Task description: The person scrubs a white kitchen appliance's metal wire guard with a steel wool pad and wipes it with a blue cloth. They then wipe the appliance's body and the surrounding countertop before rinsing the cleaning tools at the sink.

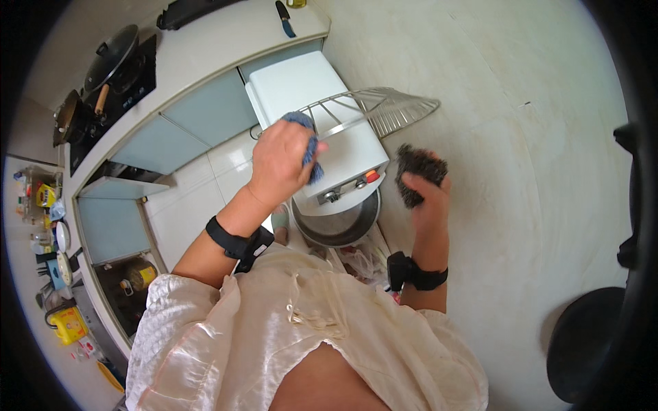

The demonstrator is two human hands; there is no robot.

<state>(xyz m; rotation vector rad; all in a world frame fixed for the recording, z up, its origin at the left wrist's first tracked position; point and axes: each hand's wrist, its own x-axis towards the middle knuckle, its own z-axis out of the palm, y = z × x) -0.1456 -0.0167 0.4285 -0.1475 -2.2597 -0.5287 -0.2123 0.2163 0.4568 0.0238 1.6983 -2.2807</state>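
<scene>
My left hand [281, 160] is closed on a blue cloth [299, 119], above the white top of a kitchen machine [294, 77], probably a dough mixer. A curved metal wire guard [380, 108] extends right from beside this hand over the machine; whether the hand also grips it cannot be told. To the right of the machine, my right hand [431, 200] holds a dark, shaggy scouring pad [408, 190]. Knobs and a red and yellow switch [371, 176] sit on the machine's near face. Below them is a round metal bowl [339, 226], partly covered by the machine.
A counter [216, 38] curves along the left, bearing a knife [285, 19] and a black hob [146, 67] with a lidded pan [113, 59]. One cabinet door [123, 188] stands open at left. A pale wall [514, 154] lies right, with a black round object [586, 344] beside it.
</scene>
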